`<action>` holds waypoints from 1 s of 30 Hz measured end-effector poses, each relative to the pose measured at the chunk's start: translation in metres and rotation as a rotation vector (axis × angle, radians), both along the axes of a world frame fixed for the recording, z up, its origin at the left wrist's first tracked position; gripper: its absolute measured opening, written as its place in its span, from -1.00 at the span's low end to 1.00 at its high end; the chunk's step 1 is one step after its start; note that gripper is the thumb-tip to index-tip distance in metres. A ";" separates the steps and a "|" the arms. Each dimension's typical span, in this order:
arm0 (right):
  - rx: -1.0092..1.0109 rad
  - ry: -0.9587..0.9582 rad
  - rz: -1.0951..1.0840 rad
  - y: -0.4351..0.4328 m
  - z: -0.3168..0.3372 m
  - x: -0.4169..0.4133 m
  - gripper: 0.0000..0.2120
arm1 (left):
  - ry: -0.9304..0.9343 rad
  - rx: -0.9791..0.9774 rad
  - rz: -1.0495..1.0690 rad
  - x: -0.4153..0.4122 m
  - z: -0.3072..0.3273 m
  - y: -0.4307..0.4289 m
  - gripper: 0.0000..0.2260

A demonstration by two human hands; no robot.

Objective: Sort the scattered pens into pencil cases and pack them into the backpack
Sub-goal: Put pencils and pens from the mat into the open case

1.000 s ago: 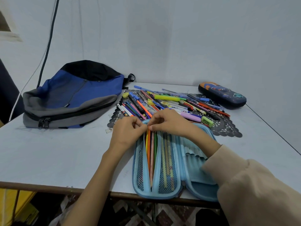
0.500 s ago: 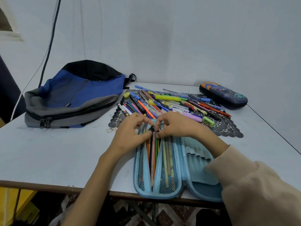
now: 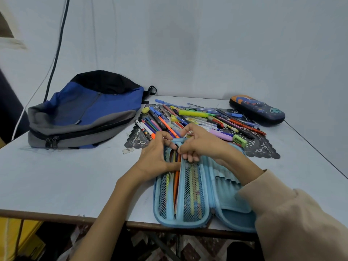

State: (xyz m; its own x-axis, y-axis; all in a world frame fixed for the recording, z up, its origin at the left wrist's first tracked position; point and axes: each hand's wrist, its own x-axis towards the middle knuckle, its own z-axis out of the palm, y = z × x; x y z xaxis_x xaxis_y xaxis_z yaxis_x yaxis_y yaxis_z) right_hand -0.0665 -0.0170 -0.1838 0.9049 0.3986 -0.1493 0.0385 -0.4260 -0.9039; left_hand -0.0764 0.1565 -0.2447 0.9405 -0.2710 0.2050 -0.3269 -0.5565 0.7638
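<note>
Head view: blue backpack (image 3: 84,113) lies at frame left. Centre, left hand (image 3: 156,161) grips the mesh pocket (image 3: 162,187) of the open light-blue pencil case (image 3: 188,217); right hand (image 3: 201,144) pinches its top hem. Mesh looks soft, loose pens (image 3: 222,120) beyond look light and slippery, so hold the hem.

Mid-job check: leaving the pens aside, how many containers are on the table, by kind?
Pencil cases: 2 (open light blue case, closed dark case)
Backpacks: 1 (blue backpack)
Total: 3

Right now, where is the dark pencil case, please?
Head view: the dark pencil case lies closed at the table's far right, beside the pen pile.
</note>
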 end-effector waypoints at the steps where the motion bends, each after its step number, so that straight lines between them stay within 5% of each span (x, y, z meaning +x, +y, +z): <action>1: 0.030 0.028 -0.010 -0.002 -0.001 0.000 -0.67 | -0.030 0.051 0.027 -0.001 0.000 -0.003 -0.41; 5: 0.081 0.072 0.010 -0.007 -0.004 0.002 -0.71 | -0.086 0.140 0.007 -0.005 0.000 -0.003 -0.48; 11: 0.071 0.080 0.058 -0.010 -0.005 0.003 -0.74 | 0.020 -0.098 -0.139 0.000 -0.002 0.015 -0.43; 18: 0.008 0.023 0.140 -0.011 -0.003 0.001 -0.80 | -0.053 -0.087 -0.081 -0.006 -0.001 0.020 -0.57; 24: -0.144 -0.046 0.110 -0.033 0.019 0.020 -0.86 | -0.069 0.500 0.092 -0.025 -0.022 0.051 -0.29; 30: -0.278 -0.129 -0.116 -0.053 0.045 0.072 -0.89 | -0.050 0.654 0.099 -0.039 -0.023 0.054 -0.17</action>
